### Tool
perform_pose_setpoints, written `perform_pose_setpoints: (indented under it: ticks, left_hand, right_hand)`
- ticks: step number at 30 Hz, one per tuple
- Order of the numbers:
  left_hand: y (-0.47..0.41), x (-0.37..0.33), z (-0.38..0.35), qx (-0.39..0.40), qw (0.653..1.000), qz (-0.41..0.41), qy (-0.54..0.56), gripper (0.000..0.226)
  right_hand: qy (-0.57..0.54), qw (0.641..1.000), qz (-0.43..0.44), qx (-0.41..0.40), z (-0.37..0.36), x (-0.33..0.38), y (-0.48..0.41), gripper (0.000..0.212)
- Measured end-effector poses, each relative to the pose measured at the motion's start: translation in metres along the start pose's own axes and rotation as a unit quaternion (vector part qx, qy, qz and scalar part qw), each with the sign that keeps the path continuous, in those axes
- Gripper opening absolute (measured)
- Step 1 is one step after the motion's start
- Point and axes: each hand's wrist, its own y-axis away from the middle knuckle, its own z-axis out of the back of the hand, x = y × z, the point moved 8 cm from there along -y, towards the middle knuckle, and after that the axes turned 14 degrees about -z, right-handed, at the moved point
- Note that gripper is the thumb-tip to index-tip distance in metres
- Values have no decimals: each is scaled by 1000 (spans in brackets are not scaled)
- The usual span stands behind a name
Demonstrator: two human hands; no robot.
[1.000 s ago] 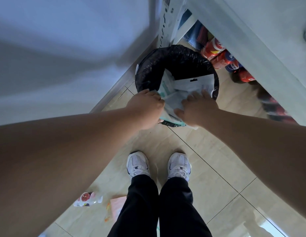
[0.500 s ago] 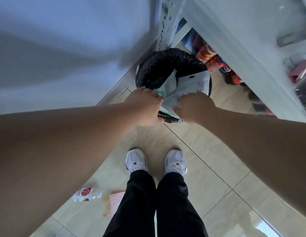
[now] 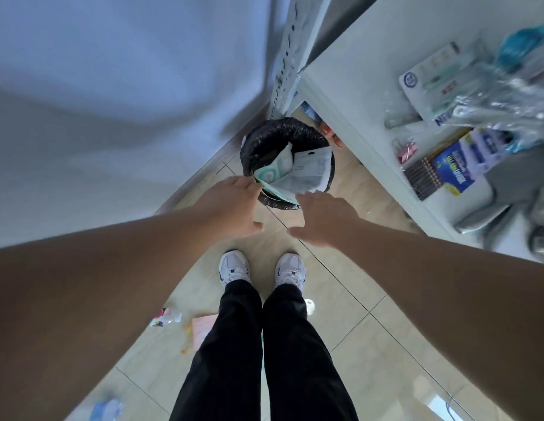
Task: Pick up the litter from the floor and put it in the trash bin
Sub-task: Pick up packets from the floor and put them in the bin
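your left hand [image 3: 231, 208] sits just left of centre frame, its fingers reaching to the near rim of the trash bin [image 3: 264, 138], where the fingertips meet the edge of the crumpled white and green packaging [image 3: 298, 174]; whether that grip is pinching the packaging or only touching it, you cannot tell from here. your right hand [image 3: 322, 217] hovers just right of centre, palm down, fingers spread loose and holding nothing, its fingertips close to the lower edge of the same packaging. the bin is round, lined with a black bag, and stands on the tiled floor [image 3: 340, 299] in the upper middle of the frame, tucked into the corner between the white wall on the left and the white counter [image 3: 349, 86] on the right. the packaging lies inside the bin, with its lower part hanging over the near rim toward you. more litter is on the floor in the lower left: a small bottle with a red label [image 3: 166, 318], a pink flat packet [image 3: 202, 328] beside your left leg, and a blurred bluish object [image 3: 107, 409] at the bottom edge. your white shoes [image 3: 234, 268] stand side by side below the bin. on the counter in the upper right lie a blue battery pack [image 3: 453, 168] and blurred clear plastic wrapping [image 3: 507, 98].
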Motion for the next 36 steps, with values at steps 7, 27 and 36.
perform_pose_setpoints:
  ticks: [7, 27, 36]
  left_hand:
    - [95, -41, 82, -28, 999, 31, 31, 98]
    - [322, -76, 245, -95, 980, 168, 50, 82]
    - [432, -98, 172, -130, 902, 376, 170, 79]
  right_hand:
    - [-4, 1000, 25, -5, 92, -6, 117, 84]
    - [-7, 996, 64, -55, 295, 48, 297, 85]
    - [149, 966, 205, -48, 305, 101, 310, 97]
